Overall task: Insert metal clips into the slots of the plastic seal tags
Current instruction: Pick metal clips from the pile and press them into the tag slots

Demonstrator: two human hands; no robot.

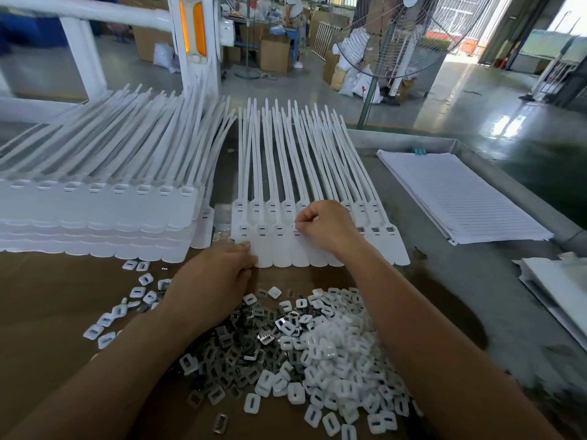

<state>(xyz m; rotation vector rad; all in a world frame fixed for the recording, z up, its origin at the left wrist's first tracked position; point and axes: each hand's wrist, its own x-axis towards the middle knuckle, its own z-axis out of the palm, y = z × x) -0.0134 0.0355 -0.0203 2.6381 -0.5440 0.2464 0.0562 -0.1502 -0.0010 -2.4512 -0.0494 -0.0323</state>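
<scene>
Seal tags (282, 250) gripped by left hand (219, 274), right hand (324, 227)

Strong daylight came through the doorway (570, 12) at one o'clock, blown out to white, and laid glare on the glossy floor (500, 122) at two o'clock. The table (460, 296) was bright and even, with soft shadows. The white tags (95, 211) at nine o'clock looked washed out. Edges bowed outward; the five o'clock corner was smeared.

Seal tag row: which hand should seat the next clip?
Right. The right hand pinches a small piece at a slot in the front seal tag row; the left hand sits at the row's lower edge, likely steadying it.
</scene>
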